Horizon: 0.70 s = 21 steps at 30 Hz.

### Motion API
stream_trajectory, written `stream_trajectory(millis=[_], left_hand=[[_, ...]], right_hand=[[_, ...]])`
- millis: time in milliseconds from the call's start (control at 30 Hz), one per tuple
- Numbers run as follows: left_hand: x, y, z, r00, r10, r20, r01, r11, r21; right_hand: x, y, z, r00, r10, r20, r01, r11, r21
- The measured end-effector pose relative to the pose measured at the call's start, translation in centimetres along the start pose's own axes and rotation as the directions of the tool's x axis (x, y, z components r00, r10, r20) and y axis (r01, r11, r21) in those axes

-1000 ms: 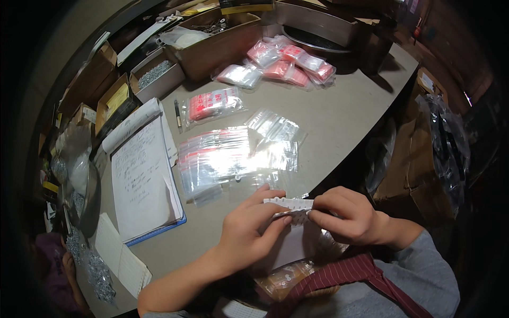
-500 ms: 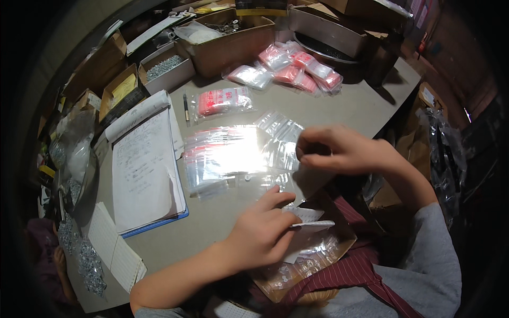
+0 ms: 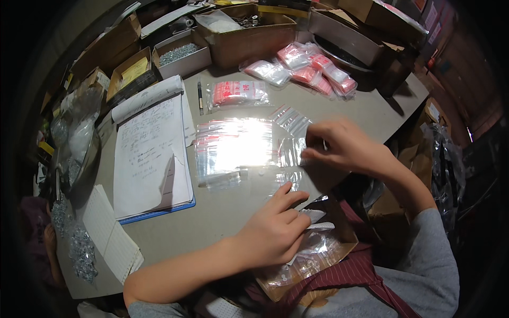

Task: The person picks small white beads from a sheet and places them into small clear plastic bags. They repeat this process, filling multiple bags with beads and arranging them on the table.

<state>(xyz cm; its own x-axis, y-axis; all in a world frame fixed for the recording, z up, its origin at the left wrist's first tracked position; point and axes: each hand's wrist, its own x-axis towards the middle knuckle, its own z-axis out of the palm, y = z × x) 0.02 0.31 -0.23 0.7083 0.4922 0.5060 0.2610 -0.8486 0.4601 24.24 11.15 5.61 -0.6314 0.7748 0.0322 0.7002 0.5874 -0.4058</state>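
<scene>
Grey work surface (image 3: 360, 114), curved at its right edge, is bordered at the back by an open brown box (image 3: 249, 45) with metal parts and a smaller white box (image 3: 188, 66) of small hardware. Red-and-white packets (image 3: 313, 74) lie in front of the brown box. A clipboard (image 3: 154, 153) with handwritten sheets and a pen (image 3: 200, 98) are recorded left of centre.

Clear bags with red stripes (image 3: 233, 143) lie overlapped mid-table under strong glare. Loose clear bags (image 3: 291, 152) lie just to their right.

Right hand (image 3: 328, 146): thumb and forefinger curled toward each other at the right edge of the loose bags. Whether a bag is caught between the tips cannot be told.

Left hand (image 3: 283, 225): outer fingers spread; forefinger and thumb side appear to pinch a folded white paper (image 3: 321, 226) above an open carton (image 3: 350, 246) at the lap, which contains clear packaging (image 3: 313, 257).

Handling assessment: the bags are judged light, limp and slippery, liable to cling together or slide in twos. A single edge or corner, lifted between thumb and forefinger, is the sound hold. The paper is judged light and easily creased; it is best gripped along its fold.
</scene>
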Motion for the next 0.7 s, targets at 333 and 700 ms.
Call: stream_trajectory(millis=[333, 700], left_hand=[[-0.2, 0.1, 1.0, 0.992, 0.119, -0.027, -0.117, 0.990, 0.079], [-0.2, 0.2, 0.7, 0.996, 0.093, 0.011, -0.093, 0.996, 0.005]], right_hand=[[-1.4, -1.6, 0.5, 0.941, -0.297, 0.159, 0.248, 0.930, 0.271], [-1.9, -3.8, 0.9, 0.944, -0.261, 0.203, 0.301, 0.931, -0.207]])
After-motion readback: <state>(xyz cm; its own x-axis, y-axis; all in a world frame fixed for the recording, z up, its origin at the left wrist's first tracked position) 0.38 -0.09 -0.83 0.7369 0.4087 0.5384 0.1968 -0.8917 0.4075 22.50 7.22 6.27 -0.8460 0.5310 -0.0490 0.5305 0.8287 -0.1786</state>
